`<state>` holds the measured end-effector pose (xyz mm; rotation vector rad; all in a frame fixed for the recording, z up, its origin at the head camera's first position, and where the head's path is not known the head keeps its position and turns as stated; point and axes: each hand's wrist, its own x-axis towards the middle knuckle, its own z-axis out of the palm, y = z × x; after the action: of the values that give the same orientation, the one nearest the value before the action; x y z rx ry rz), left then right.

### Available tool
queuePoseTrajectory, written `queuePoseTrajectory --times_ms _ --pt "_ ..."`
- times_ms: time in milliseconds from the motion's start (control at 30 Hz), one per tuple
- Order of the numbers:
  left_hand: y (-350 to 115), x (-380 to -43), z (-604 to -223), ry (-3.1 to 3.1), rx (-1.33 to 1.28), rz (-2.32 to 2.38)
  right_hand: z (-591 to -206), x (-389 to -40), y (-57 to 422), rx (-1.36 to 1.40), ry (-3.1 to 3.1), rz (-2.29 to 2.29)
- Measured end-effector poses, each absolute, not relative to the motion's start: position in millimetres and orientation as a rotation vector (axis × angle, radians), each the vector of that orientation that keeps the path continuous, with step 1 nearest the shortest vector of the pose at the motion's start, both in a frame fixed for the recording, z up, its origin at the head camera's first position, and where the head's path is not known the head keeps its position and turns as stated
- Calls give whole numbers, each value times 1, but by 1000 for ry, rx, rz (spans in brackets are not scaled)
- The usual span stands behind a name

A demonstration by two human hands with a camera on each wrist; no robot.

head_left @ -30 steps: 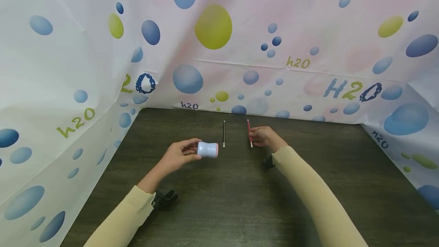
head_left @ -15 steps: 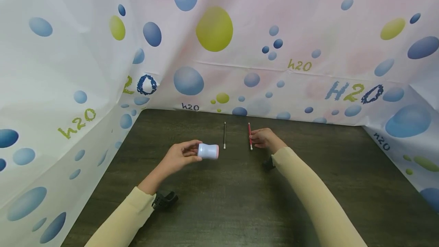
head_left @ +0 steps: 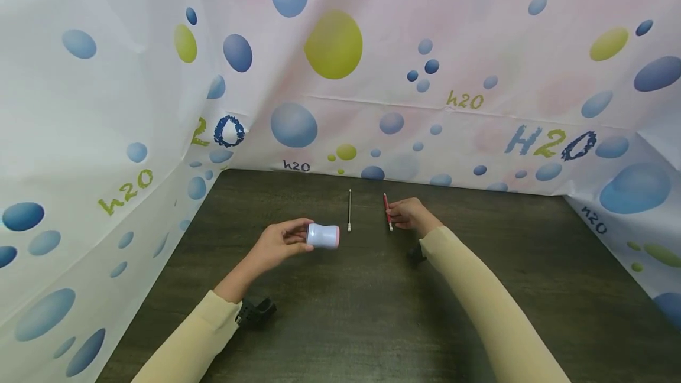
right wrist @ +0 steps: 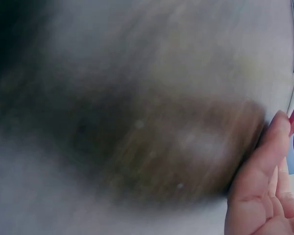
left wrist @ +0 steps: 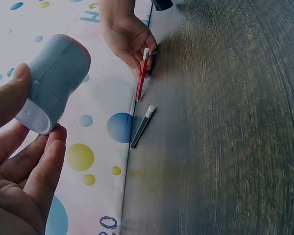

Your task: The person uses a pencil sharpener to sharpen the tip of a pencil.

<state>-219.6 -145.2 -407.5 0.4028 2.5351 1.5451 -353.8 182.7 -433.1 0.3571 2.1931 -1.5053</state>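
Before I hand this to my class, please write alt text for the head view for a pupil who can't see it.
A person's left hand holds a light-blue, pink-ended container sideways over a dark table, while the right hand holds a red pencil. A black pencil lies between the hands.

The left hand [head_left: 276, 243] held a pale-blue waisted container [head_left: 323, 236]; farther right, the right hand [head_left: 411, 213] pinched a slim red pencil [head_left: 386, 201].

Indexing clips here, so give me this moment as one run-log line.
left hand: holds pale-blue waisted cup sideways | right hand: pinches red white-ended pencil | black white-ended pencil: lies on dark wood-grain table
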Motion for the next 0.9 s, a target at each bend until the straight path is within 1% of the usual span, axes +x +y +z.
queuePoseTrajectory --times_ms 533,900 --pt "-145 -218 -408 2530 404 1557 -434 -352 179 338 2256 -1487" --pt "-145 -218 -404 2523 391 1554 -440 -362 180 320 2278 -1456"
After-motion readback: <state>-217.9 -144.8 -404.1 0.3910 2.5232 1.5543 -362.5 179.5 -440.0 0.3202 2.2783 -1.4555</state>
